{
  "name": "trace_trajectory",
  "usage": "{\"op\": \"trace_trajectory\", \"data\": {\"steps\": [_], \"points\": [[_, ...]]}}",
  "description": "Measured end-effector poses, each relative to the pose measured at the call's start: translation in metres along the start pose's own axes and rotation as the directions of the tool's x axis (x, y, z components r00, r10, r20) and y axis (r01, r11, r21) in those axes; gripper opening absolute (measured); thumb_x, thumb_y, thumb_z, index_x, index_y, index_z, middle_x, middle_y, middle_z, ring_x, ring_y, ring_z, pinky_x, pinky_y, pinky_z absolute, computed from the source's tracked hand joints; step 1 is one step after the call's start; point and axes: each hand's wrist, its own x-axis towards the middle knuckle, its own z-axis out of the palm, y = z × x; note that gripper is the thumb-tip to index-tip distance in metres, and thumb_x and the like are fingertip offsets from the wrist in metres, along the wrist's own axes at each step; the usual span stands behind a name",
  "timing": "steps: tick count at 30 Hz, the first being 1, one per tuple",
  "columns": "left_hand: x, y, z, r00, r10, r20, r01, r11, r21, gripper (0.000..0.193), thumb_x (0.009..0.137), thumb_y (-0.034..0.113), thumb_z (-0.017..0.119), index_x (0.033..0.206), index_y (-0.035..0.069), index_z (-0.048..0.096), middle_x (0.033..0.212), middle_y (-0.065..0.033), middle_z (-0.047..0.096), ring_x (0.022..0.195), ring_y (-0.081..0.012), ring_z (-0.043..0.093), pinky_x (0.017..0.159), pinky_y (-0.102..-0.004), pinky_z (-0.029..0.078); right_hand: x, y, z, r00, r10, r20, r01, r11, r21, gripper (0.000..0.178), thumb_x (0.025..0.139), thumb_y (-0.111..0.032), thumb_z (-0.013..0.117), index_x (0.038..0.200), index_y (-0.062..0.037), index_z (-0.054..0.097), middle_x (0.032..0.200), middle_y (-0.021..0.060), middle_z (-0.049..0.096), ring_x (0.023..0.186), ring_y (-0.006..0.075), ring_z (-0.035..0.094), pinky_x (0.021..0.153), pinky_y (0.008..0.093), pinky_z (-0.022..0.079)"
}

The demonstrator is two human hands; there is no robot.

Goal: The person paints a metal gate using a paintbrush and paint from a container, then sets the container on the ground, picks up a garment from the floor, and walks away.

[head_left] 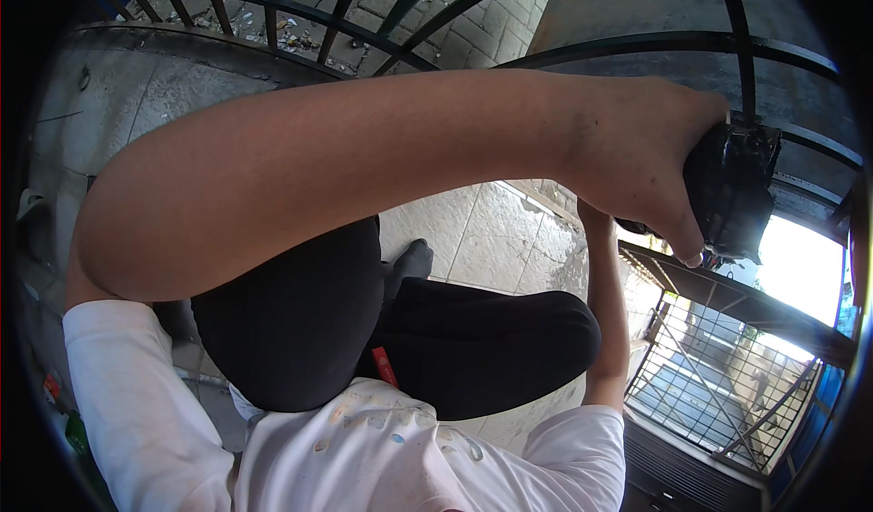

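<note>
Black bundle (pixel 735 185), 1, in left hand (pixel 647 153)

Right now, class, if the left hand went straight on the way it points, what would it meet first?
The black bundle, which the left hand seems to hold; past that, possibly the bars, though depth is unclear.

We observe daylight, strongest at the bright opening (pixel 802 266) below and right of the left hand (pixel 650 153), where glare bleaches detail to white. The glossy black bundle (pixel 738 189) in that hand returns pale highlights, while the black trousers (pixel 491 344) below left of it show little tone. Above the hand we see the railing (pixel 746 48) bowed by fisheye distortion; dark vignetting rings the view. We find the forearm (pixel 364 144) reasonably sharp.
</note>
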Motion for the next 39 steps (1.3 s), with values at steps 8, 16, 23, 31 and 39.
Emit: {"op": "trace_trajectory", "data": {"steps": [8,16,23,31,39], "points": [[0.009,-0.017,0.011,0.999,0.046,0.004,-0.046,0.999,-0.014,0.081,0.072,0.029,0.092,0.134,-0.006,0.053,0.112,-0.0200,0.072,0.097,-0.0254,0.074,0.090,-0.0340,0.059,-0.027,0.004,-0.036,0.948,0.127,-0.292,-0.131,0.991,0.004,0.015,0.088,-0.003,0.069,0.103,0.0006,0.072,0.098,0.0128,0.074,0.087,0.0233,0.072,0.077,0.0391,0.057],[-0.003,-0.012,0.000,0.980,-0.199,-0.025,0.196,0.976,-0.091,0.078,0.075,0.014,0.094,0.139,-0.001,0.052,0.124,-0.0119,0.068,0.112,-0.0188,0.067,0.102,-0.0355,0.053,-0.109,0.021,-0.054,0.699,0.570,-0.433,-0.386,0.809,0.442,0.011,0.097,-0.009,0.066,0.094,0.0008,0.070,0.070,0.0027,0.065,0.062,0.0083,0.065,0.058,0.0251,0.050],[0.007,-0.018,0.004,0.963,-0.224,-0.152,0.218,0.975,-0.050,0.068,0.078,0.013,0.090,0.135,-0.002,0.055,0.121,-0.0110,0.068,0.110,-0.0189,0.067,0.101,-0.0328,0.053,-0.128,0.010,-0.015,0.663,0.624,-0.413,-0.390,0.759,0.522,0.013,0.099,-0.011,0.067,0.097,0.0020,0.069,0.069,0.0023,0.065,0.062,0.0083,0.065,0.060,0.0256,0.053],[0.014,-0.031,0.003,0.970,-0.235,-0.060,0.238,0.971,0.039,0.081,0.074,0.012,0.093,0.141,0.001,0.050,0.131,-0.0107,0.063,0.118,-0.0185,0.063,0.102,-0.0328,0.052,-0.129,0.018,0.012,0.689,0.643,-0.336,-0.366,0.708,0.604,0.014,0.100,-0.012,0.068,0.100,0.0021,0.070,0.075,0.0043,0.068,0.064,0.0085,0.064,0.060,0.0254,0.053],[0.009,-0.039,0.015,0.969,-0.246,0.027,0.225,0.921,0.317,0.093,0.063,0.013,0.100,0.140,0.004,0.049,0.130,-0.0072,0.061,0.123,-0.0197,0.061,0.106,-0.0356,0.051,-0.129,-0.034,-0.110,0.616,0.628,-0.475,-0.103,0.662,0.742,0.015,0.101,-0.011,0.067,0.107,0.0014,0.073,0.083,0.0004,0.067,0.068,0.0046,0.059,0.063,0.0209,0.049]]}}
